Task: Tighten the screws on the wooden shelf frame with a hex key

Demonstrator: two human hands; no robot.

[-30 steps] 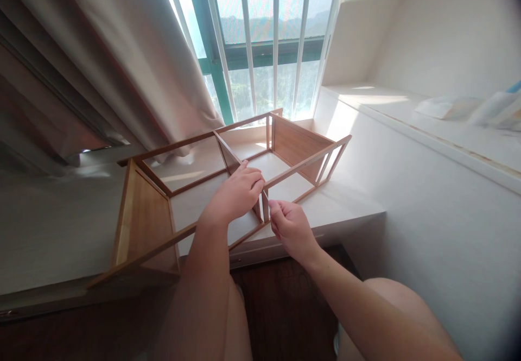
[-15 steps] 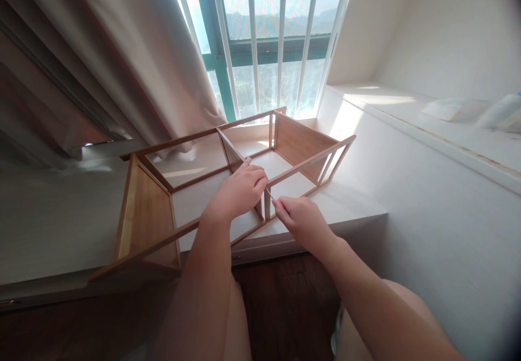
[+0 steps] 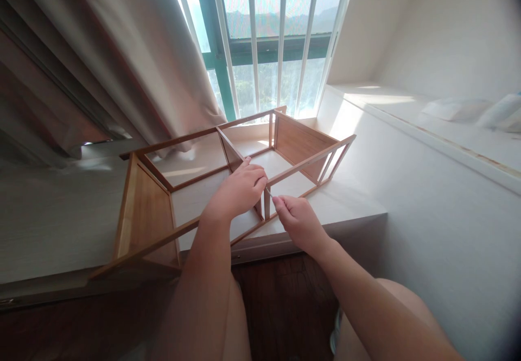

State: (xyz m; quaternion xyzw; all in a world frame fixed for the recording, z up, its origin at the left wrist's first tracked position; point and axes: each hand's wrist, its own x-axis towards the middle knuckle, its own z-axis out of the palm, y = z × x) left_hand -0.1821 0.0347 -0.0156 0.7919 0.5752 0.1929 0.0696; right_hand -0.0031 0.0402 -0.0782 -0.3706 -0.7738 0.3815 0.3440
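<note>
A wooden shelf frame point(image 3: 311, 166) lies on its side on the white window ledge, with board panels at both ends and a middle board point(image 3: 230, 152) across it. My left hand point(image 3: 240, 187) grips the frame where the middle board meets the near rail; its fingertips are partly hidden. Just right of it, my right hand point(image 3: 299, 220) is closed round a thin metal tool point(image 3: 269, 192), whose tip meets the near upright by the rail. The tool's other end is inside my fist, so its exact kind cannot be made out.
Behind the frame is a barred window point(image 3: 266, 84), with a long curtain point(image 3: 134, 51) hanging on the left. A white cabinet point(image 3: 427, 187) rises at the right, with plastic-looking bags point(image 3: 456, 109) on top. My legs are below the ledge, over dark flooring point(image 3: 285, 296).
My right hand and wrist have turned slightly, with the tool still at the same spot. My left hand and the frame have stayed in place.
</note>
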